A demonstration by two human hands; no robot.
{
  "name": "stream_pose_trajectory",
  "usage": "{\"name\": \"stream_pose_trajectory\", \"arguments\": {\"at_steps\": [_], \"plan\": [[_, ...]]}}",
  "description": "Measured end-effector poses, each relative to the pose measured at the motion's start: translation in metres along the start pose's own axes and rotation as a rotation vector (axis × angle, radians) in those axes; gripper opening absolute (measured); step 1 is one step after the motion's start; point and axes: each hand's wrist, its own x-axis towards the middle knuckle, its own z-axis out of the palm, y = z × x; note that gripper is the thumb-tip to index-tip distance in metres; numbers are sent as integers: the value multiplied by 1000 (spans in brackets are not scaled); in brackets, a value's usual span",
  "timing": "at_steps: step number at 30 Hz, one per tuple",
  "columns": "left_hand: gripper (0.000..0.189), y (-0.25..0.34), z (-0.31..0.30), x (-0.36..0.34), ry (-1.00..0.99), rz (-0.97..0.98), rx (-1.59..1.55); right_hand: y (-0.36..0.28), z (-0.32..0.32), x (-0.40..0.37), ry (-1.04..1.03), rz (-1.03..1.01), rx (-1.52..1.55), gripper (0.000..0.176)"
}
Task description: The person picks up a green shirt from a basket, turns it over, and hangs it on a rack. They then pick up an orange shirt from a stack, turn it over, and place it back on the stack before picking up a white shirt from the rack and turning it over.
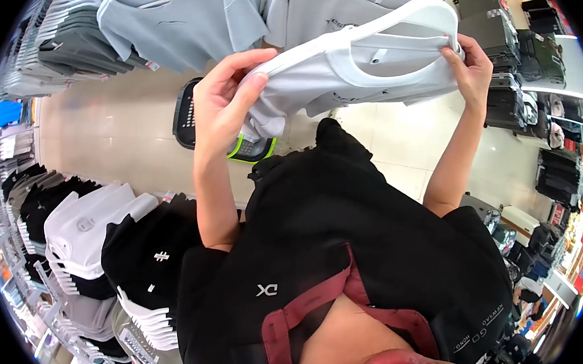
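A pale grey T-shirt (306, 91) is stretched between my two hands, its round neck opening upward and a small label inside. A smooth white band (398, 20), shaped like a clothes hanger, arcs over the neck. At its left end, my left hand (223, 103) grips the shirt's shoulder between thumb and fingers. My right hand (468, 71) pinches the other side, by the neckline, with the thumb in front. The lower part of the shirt hangs folded beneath.
Grey T-shirts (178, 22) hang ahead on a rack. Below the held shirt, a black basket (184, 115) with a green-edged part stands on the tiled floor (114, 126). White shirts (90, 221) and black shirts (152, 247) hang at left. Dark suitcases (489, 26) line the right.
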Motion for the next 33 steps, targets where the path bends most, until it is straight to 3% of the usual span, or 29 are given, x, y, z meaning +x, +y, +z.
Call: {"name": "stream_pose_trajectory", "arguments": {"at_steps": [4, 13, 23, 33], "plan": [[29, -2, -9, 0, -1, -26, -68, 3, -1, -1, 12, 85, -84, 28], [38, -4, -28, 7, -77, -62, -362, -6, -9, 1, 57, 72, -51, 31], [42, -2, -25, 9, -106, -99, -375, -9, -17, -1, 18, 121, -91, 32], [63, 3, -32, 12, -219, -68, -403, -17, -13, -3, 21, 135, -101, 34]]}}
